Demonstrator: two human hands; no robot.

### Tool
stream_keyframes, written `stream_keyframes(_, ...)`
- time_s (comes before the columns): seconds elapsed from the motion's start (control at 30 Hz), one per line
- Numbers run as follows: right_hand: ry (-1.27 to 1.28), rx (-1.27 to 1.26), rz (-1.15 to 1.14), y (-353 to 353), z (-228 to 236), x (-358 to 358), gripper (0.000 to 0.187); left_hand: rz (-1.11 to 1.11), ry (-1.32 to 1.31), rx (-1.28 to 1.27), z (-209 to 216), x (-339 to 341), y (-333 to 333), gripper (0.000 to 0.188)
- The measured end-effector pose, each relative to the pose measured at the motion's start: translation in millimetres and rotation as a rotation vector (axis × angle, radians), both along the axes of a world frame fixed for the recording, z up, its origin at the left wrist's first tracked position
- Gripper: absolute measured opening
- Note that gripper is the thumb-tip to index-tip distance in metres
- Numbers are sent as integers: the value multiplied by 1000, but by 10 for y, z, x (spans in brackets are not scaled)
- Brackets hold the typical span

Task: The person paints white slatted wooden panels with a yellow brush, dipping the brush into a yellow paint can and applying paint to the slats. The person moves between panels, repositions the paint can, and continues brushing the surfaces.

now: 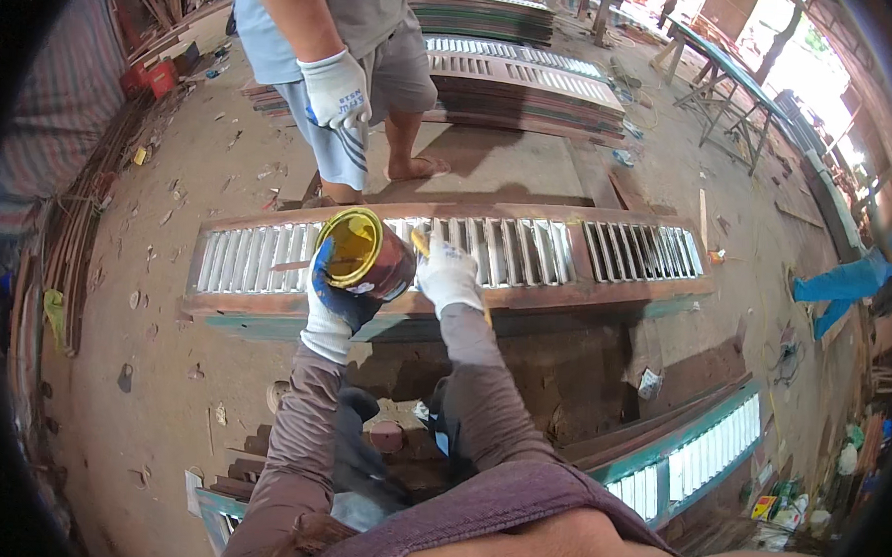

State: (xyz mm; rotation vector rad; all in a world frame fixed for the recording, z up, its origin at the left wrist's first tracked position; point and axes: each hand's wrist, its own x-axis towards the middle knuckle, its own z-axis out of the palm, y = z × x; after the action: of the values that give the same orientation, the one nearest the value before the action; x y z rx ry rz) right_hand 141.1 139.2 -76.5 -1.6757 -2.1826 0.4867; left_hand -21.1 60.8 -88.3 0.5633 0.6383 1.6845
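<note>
Left hand (333, 301) is clamping the paint can (392, 272) at nine o'clock from my right hand (451, 276), probably holding its mouth within easy reach. Right fingers are curling round a yellow handle (421, 243). Louvred panel (527, 254) is lying beneath both, seemingly flat for overhead access.

Paint can (385, 263), yellow inside, held in gloved left hand (327, 311); gloved right hand (450, 275) alongside; louvred shutter (574, 252) beneath.
</note>
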Motion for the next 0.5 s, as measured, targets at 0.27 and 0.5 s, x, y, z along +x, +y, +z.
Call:
stream_keyframes(0.27, -384, -2, 2, 1488, 369, 876, 64, -59, -577, -185, 337, 95, 7, 52)
stream_keyframes(0.5, -534, 24, -222, 2273, 1743, 1029, 63, -13, -505, -244, 260, -70, 44, 50)
